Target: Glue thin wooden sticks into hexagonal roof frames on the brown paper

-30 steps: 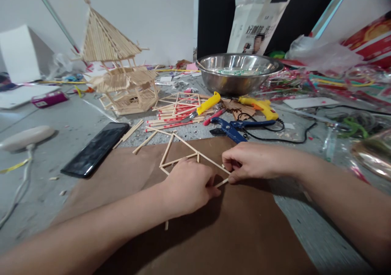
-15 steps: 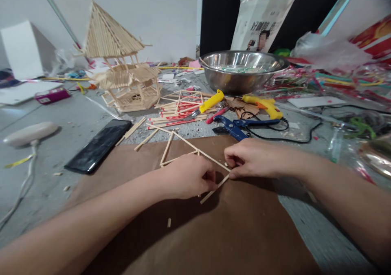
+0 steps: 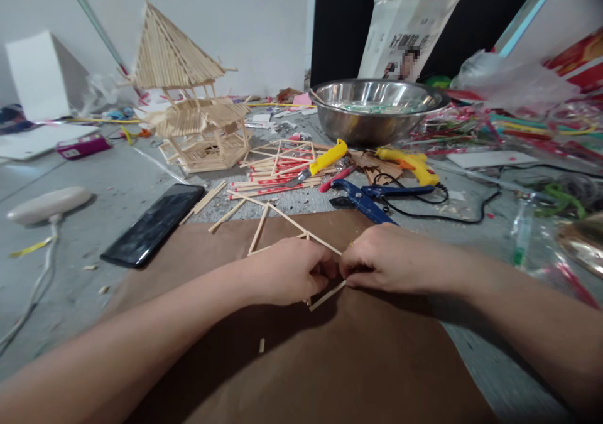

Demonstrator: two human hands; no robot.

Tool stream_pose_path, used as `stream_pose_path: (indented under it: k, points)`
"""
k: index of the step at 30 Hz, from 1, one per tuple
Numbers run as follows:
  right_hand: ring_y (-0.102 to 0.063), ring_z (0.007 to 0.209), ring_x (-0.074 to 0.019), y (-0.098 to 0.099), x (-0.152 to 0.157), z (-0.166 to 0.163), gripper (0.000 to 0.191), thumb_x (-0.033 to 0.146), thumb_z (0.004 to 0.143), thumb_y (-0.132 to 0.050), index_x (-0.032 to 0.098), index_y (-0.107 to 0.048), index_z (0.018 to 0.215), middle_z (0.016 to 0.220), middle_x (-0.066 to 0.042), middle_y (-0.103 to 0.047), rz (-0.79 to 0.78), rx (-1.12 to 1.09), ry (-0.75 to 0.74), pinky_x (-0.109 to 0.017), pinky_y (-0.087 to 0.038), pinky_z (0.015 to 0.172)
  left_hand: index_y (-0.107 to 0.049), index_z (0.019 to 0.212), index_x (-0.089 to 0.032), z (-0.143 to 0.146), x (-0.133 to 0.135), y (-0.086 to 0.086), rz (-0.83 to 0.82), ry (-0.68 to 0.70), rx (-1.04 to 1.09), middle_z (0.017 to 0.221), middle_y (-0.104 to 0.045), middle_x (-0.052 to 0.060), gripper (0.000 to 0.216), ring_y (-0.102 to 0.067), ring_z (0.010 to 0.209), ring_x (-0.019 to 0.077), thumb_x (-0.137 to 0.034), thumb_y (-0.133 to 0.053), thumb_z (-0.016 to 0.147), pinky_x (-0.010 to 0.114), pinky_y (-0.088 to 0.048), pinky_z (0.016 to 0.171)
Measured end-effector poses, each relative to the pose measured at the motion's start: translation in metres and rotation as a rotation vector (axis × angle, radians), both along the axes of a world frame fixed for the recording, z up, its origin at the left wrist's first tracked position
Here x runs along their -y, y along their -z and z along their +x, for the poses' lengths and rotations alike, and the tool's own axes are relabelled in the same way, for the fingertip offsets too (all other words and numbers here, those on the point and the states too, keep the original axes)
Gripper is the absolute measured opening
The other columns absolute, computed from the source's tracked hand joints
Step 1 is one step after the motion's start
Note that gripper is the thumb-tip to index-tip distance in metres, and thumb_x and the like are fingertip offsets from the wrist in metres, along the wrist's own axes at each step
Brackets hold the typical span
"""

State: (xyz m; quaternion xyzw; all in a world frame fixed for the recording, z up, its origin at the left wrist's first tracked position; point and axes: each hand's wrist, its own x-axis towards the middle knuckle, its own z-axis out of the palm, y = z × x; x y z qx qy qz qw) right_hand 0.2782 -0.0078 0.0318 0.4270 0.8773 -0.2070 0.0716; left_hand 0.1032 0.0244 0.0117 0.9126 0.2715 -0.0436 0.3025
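Observation:
A flat frame of thin wooden sticks (image 3: 287,218) lies on the brown sheet (image 3: 377,361). Over its near side rests my left hand (image 3: 289,272), fingers curled and closed on the frame, hiding part of it. My right hand (image 3: 384,257) pinches at the frame's right corner, where a long stick meets a loose-ended wooden stick (image 3: 327,296) slanting towards me. The two hands are almost touching, and the exact grip points are covered by the fingers. A short stick offcut (image 3: 262,345) lies nearer to me on the sheet.
Beyond the sheet are blue cutters (image 3: 362,199), a yellow-handled knife (image 3: 328,157), a yellow glue gun (image 3: 414,166) with a black cord, and red-marked sticks (image 3: 277,168). A stick-built pavilion (image 3: 198,119) stands back left, a metal bowl (image 3: 372,125) behind. A phone (image 3: 153,223) lies left.
My right hand has shifted slightly left and nearer to me, closing over the frame's right corner. My left fingertips have drawn back a little from the slanting stick.

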Motion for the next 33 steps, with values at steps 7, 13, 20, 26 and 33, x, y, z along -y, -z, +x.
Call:
stream_pose_path:
  k: [7,13,20,26,33]
  points:
    - [-0.053,0.059,-0.0120,-0.002,-0.002,0.002,0.020,0.026,0.074,-0.042,0.021,-0.061,0.071,0.067,0.000,-0.062,0.020,0.017,-0.006,-0.022,-0.032,0.053,-0.058,0.084,-0.023,0.001,0.001,-0.001,-0.026,0.001,0.006,0.075,-0.062,-0.003,0.024,-0.052,0.060,0.0093,-0.019,-0.041,0.068,0.018,-0.034,0.051]
    - [-0.052,0.059,-0.0122,0.000,-0.002,0.003,0.021,0.026,0.074,-0.042,0.020,-0.061,0.071,0.067,-0.001,-0.062,0.008,0.020,0.007,-0.023,-0.033,0.053,-0.059,0.085,-0.025,0.000,0.000,0.000,-0.024,0.014,-0.007,0.075,-0.062,-0.003,0.025,-0.052,0.061,0.0103,-0.019,-0.040,0.068,0.019,-0.035,0.052]
    - [-0.053,0.062,-0.0127,-0.001,-0.002,0.002,0.019,0.025,0.074,-0.042,0.021,-0.061,0.073,0.069,-0.001,-0.062,0.002,0.013,0.002,-0.023,-0.033,0.055,-0.059,0.083,-0.022,0.001,0.002,-0.002,-0.030,0.005,-0.023,0.073,-0.061,-0.002,0.023,-0.051,0.060,0.0099,-0.020,-0.041,0.069,0.019,-0.035,0.052]
    - [-0.052,0.062,-0.0123,-0.007,-0.004,0.006,0.017,0.027,0.072,-0.045,0.019,-0.060,0.073,0.070,-0.001,-0.060,-0.051,-0.017,0.056,-0.022,-0.033,0.054,-0.059,0.082,-0.023,0.000,0.002,-0.002,-0.030,0.007,-0.007,0.072,-0.061,-0.003,0.020,-0.052,0.059,0.0100,-0.025,-0.042,0.072,0.018,-0.035,0.050]
    - [-0.050,0.057,-0.0099,-0.017,-0.012,0.021,0.016,0.026,0.069,-0.047,0.020,-0.058,0.079,0.067,0.002,-0.059,-0.155,-0.025,0.151,-0.019,-0.032,0.049,-0.058,0.083,-0.024,0.000,0.006,-0.005,-0.025,-0.028,-0.007,0.071,-0.060,-0.003,0.020,-0.052,0.060,0.0097,-0.027,-0.042,0.073,0.019,-0.034,0.051]
